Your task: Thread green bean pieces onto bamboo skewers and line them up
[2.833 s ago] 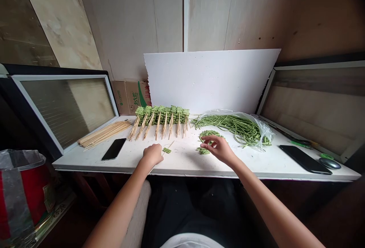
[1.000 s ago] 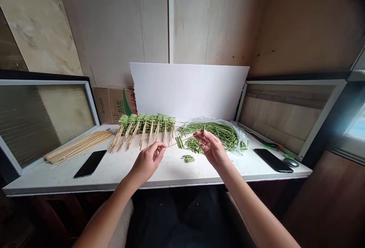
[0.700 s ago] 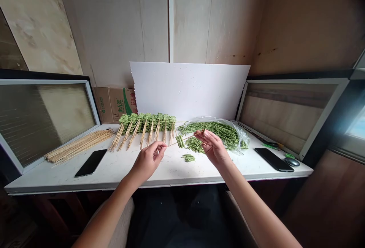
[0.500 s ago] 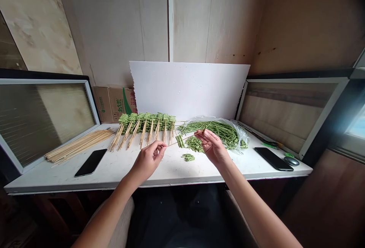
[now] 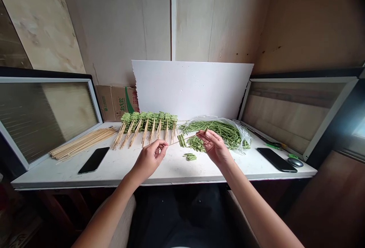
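My left hand (image 5: 151, 159) pinches the lower end of a thin wooden skewer (image 5: 173, 143) held above the table. A few short green bean pieces (image 5: 181, 140) are threaded side by side on it. At the skewer's far end, my right hand (image 5: 214, 146) has its fingers closed around another bean piece (image 5: 206, 129); whether the tip has pierced it I cannot tell. Below the hands lie a small group of cut bean pieces (image 5: 190, 156) and a larger heap of cut pieces (image 5: 196, 144).
Filled bean skewers (image 5: 148, 120) are stacked at the back left, beside bare skewers (image 5: 82, 141). Long beans (image 5: 225, 132) lie in a clear plastic bag (image 5: 244, 141). Phones (image 5: 93, 160) (image 5: 276, 159) flank the work area on the white table (image 5: 119, 174). A white board (image 5: 191, 88) stands behind.
The whole view has shifted slightly. Both hands keep nearly the same pose around the skewer, and the bean piece in my right hand shows a little more upright.
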Available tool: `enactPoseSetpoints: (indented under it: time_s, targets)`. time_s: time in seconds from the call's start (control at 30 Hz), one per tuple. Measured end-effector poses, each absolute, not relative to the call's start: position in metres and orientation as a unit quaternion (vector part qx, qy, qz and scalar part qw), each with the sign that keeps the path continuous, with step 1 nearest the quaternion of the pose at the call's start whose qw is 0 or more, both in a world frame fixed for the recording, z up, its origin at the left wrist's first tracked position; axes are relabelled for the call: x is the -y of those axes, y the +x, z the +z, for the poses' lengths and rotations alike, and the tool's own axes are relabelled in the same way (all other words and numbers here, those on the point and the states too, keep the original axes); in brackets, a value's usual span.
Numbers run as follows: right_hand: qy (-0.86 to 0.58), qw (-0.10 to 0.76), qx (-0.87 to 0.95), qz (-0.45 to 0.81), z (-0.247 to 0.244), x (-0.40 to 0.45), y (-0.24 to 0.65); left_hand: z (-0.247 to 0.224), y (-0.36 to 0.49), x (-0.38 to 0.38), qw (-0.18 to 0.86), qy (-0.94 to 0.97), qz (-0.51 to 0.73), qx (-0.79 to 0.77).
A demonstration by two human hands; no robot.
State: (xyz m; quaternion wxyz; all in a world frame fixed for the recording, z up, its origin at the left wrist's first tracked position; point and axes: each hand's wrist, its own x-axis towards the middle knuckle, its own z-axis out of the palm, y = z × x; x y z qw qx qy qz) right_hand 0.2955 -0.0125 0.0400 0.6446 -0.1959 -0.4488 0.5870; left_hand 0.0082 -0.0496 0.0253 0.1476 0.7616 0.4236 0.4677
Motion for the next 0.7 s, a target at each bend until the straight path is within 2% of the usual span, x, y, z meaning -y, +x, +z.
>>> enactPoseSetpoints:
  time_s: [0.7]
  targets:
    - [-0.236,0.65,0.467,0.551,0.0422,0.0166,0.2932,0.0248,0.007,0.0474,0.154,0.759,0.477,-0.415]
